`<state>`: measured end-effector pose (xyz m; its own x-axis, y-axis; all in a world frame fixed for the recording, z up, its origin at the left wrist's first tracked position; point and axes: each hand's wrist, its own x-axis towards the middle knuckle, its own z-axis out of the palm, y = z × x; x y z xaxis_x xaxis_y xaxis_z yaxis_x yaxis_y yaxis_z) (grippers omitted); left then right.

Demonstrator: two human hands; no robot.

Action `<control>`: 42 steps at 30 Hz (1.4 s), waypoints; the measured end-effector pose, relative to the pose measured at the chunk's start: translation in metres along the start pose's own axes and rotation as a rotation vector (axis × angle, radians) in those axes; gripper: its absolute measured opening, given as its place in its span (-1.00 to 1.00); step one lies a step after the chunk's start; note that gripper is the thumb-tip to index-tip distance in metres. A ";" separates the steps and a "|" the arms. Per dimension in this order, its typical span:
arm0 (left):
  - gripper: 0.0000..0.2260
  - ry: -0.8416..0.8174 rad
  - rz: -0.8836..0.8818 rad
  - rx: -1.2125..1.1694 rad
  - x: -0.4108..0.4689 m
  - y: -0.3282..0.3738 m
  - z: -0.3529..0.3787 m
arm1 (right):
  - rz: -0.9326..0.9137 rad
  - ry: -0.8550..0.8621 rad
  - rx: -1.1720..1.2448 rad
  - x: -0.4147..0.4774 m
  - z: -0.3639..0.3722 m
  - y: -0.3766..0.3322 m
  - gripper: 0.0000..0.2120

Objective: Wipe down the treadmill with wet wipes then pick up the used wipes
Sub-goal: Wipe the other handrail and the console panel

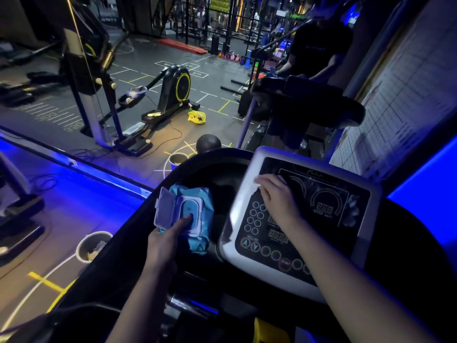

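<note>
Gym floor, dim, blue strip lighting along a ledge left of the treadmill console (296, 219). Console taken as landmark: grey-framed panel with dark face, round buttons, "INCLINE" arrows and a red "START" button at its lower edge.

Right hand (277, 196): lies flat on the upper left part of the console face, fingers together, pressing a white wet wipe (257, 188) against the panel. Wipe shows at the fingertips only; hand and wipe are blurred.

Left hand (165, 240): just left of the console, gripping the near edge of the blue wet wipe pack (190, 214), thumb laid on the dispensing opening. Pack lid (164, 207) is flipped open to the left. Pack rests in the dark tray recess beside the console.

Crumpled clear film at the console's right edge; what it is, cannot tell.

Below and left of the console, on the floor: two white cups (92, 246), the nearer one with pale crumpled contents. Beyond the console: a black ball (208, 143), an elliptical trainer (173, 90) and a yellow bag (197, 117). A person in dark clothes (319, 50) stands at another machine, behind and right of the console.
</note>
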<state>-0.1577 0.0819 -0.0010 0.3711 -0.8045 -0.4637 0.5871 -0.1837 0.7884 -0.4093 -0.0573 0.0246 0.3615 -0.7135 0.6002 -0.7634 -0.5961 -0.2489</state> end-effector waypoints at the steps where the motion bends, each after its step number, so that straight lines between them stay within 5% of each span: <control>1: -0.65 0.002 -0.001 0.002 0.001 0.000 0.000 | -0.019 -0.027 0.006 -0.003 -0.003 0.002 -0.73; 9: -0.71 0.008 -0.015 0.010 0.001 0.002 0.003 | -0.142 -0.358 -0.089 -0.017 -0.041 0.020 -0.77; 11: -0.72 0.000 -0.019 0.018 0.000 0.002 0.004 | -0.087 -0.312 -0.060 -0.010 -0.049 0.018 -0.77; 16: -0.72 -0.005 -0.008 0.041 0.001 0.003 0.006 | 0.196 0.116 0.114 0.027 -0.056 0.012 -0.78; 23: -0.71 -0.018 -0.025 0.041 0.005 0.001 0.009 | 0.177 0.034 0.024 0.031 -0.023 0.017 -0.73; 27: -0.69 -0.010 -0.038 0.042 0.009 0.000 0.006 | 0.017 -0.154 0.037 0.007 -0.017 0.008 -0.73; 32: -0.70 0.004 -0.027 0.045 0.013 0.001 0.005 | 0.032 -0.360 0.116 -0.016 -0.026 0.010 -0.78; 38: -0.72 -0.017 -0.038 0.046 0.012 -0.003 0.010 | 0.258 -0.021 0.136 0.021 -0.049 0.010 -0.81; 42: -0.72 -0.010 -0.049 0.069 0.012 -0.008 0.012 | 0.083 -0.059 -0.040 0.023 -0.030 0.014 -0.70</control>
<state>-0.1660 0.0670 -0.0080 0.3361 -0.7991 -0.4984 0.5533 -0.2607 0.7911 -0.4277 -0.0710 0.0580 0.3261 -0.7808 0.5330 -0.8122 -0.5199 -0.2647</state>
